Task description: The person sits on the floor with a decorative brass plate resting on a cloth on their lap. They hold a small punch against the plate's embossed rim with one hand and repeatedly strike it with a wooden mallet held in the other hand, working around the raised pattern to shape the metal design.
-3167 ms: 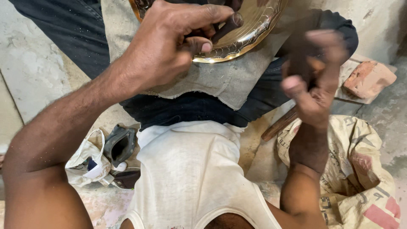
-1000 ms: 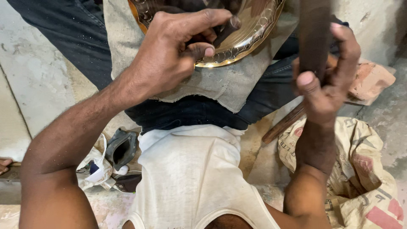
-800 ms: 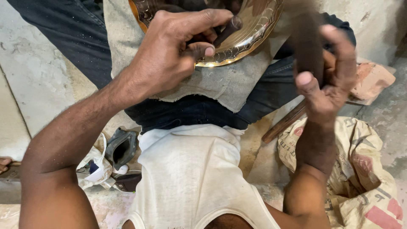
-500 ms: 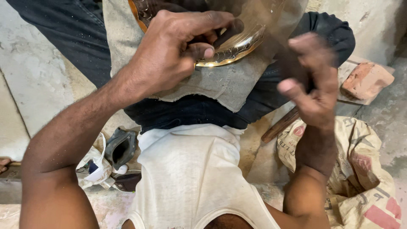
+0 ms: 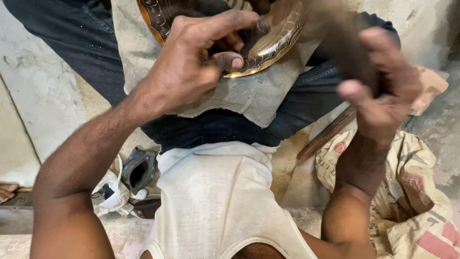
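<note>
Bare concrete floor [image 5: 43, 91] all round, pale and scuffed, and the person sits right down on it in dark trousers [image 5: 211, 129] and a white vest [image 5: 215, 196]; a grey cloth [image 5: 249, 93] lies spread across the lap, frayed along its near edge. On that cloth rests the brass plate [image 5: 278, 36], shiny and round, its patterned rim catching the light at the top of the view; only its lower part shows. Over it comes the left hand [image 5: 191, 67], fingers curled in tight, thumb and forefinger pinching a small dark tool [image 5: 251, 36] whose tip stands against the plate's face; the other fingers are tucked beneath, pressed together. Off to the right the right hand [image 5: 383, 91] is up in the air, clear of the plate, fingers wrapped round a dark handle [image 5: 350, 52]; it is heavily blurred, so what kind of tool that is cannot be told; the thumb points back toward the body. Below that hand a wooden stick [image 5: 328, 139] lies slanted on the floor, just beside a crumpled printed sack [image 5: 412, 201]; a reddish brick piece [image 5: 431, 86] sits near the right edge. Down on the left, beside the hip, a dark metal fitting [image 5: 139, 170] rests on a bundle of white rag [image 5: 112, 194]; at the far left edge, someone's toes [image 5: 7, 192] just poke in.
</note>
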